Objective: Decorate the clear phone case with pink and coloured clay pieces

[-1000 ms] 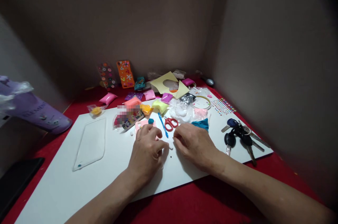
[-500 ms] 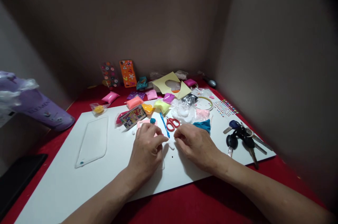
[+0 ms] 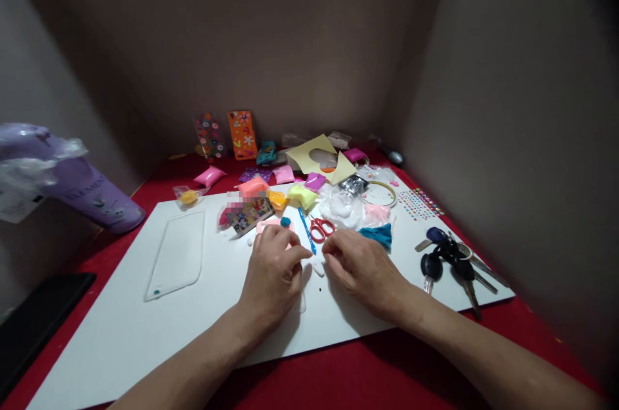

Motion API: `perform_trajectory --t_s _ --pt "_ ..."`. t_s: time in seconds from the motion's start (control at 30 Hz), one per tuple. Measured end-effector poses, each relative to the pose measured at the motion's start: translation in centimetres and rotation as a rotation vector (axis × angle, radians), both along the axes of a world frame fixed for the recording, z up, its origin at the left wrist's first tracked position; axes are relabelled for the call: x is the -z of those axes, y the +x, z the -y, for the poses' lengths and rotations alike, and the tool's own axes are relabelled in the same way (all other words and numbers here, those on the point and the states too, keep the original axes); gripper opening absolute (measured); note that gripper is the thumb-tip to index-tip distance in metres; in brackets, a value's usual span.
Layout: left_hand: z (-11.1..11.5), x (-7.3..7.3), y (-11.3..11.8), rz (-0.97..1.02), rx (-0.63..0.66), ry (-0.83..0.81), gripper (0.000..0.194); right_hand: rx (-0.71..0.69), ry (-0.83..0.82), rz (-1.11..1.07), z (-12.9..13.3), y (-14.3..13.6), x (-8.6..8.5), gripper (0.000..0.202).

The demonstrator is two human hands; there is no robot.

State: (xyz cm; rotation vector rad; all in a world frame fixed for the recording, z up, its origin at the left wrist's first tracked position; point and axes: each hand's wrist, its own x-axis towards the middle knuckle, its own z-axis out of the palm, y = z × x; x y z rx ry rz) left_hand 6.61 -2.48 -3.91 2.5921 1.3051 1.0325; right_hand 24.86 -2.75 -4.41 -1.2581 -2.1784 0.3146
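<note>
On the white board (image 3: 120, 339), my left hand (image 3: 275, 265) rests with its fingers bent in. The edge of a clear item shows from under it, and a pink piece (image 3: 264, 226) with a blue lump (image 3: 285, 222) lies just beyond. Facing it, my right hand (image 3: 362, 268) has its fingertips pressed together; whatever they pinch is too small or hidden. A small white clay piece (image 3: 318, 267) lies between the hands, with a tiny dark bead (image 3: 320, 289) nearer me. A blue modelling tool (image 3: 306, 231) and red-handled scissors (image 3: 322, 228) lie just past my fingertips.
A clear phone case (image 3: 175, 255) lies left; keys (image 3: 447, 262) lie right. Colourful clay packets (image 3: 302, 194), a tape roll (image 3: 382, 193) and gem stickers (image 3: 420, 204) sit behind. Decorated cases (image 3: 242, 135) lean on the wall. A purple tumbler (image 3: 91, 187) stands far left.
The whole view has shifted slightly, so things appear a little further right. My hands keep nearly the same pose around the white clay piece.
</note>
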Motion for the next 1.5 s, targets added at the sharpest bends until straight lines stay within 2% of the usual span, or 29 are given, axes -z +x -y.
perform_trajectory --t_s 0.53,1.0,1.5 --pt "0.03 0.08 -0.17 -0.034 -0.025 -0.009 0.022 -0.054 -0.001 0.010 -0.33 0.10 0.62 0.011" --pt "0.20 -0.02 -0.12 -0.028 -0.035 -0.016 0.020 -0.089 -0.009 -0.218 -0.41 -0.03 0.44 0.018" --pt "0.24 -0.09 -0.16 -0.049 -0.043 -0.053 0.022 -0.111 -0.022 -0.193 -0.62 -0.09 0.94 0.018"
